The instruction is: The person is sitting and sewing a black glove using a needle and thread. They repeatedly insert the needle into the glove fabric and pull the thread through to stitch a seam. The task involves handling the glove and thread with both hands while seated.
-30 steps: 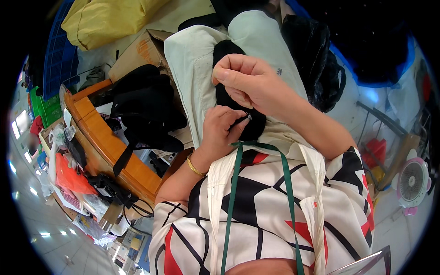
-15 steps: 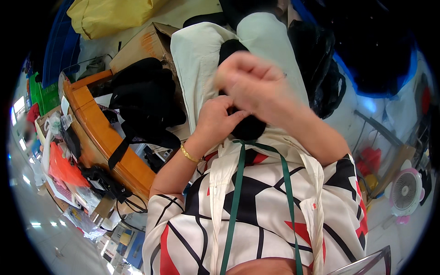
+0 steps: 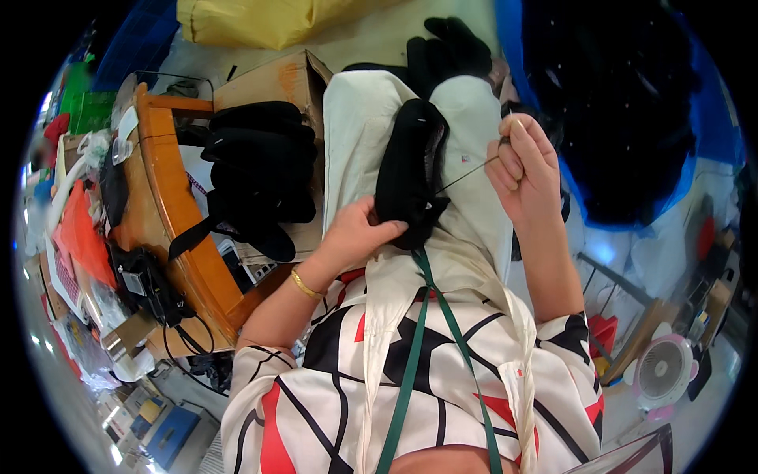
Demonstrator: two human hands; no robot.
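A black cloth shoe [image 3: 407,170] with a long opening and a greyish lining lies lengthwise on my lap. My left hand [image 3: 357,231] grips its near end, thumb on top and fingers partly hidden at the side. From the shoe's right side a dark thread [image 3: 467,174] runs taut, up to my right hand [image 3: 525,162], which is raised to the right with its fingers closed. Thumb and forefinger pinch what looks like a thin sewing needle [image 3: 512,114]; only a fine tip shows above them.
A pile of similar black shoes [image 3: 257,170] sits at my left on an orange wooden chair [image 3: 170,205], beside a cardboard box [image 3: 272,83]. More black pieces [image 3: 446,55] lie beyond my knees. A blue-edged bag [image 3: 596,209] holding black items stands at the right, with a fan [image 3: 666,369] nearer.
My right hand has moved away from the shoe to the right, drawing the thread out straight. My left hand stays at the near end, and the shoe shows more fully.
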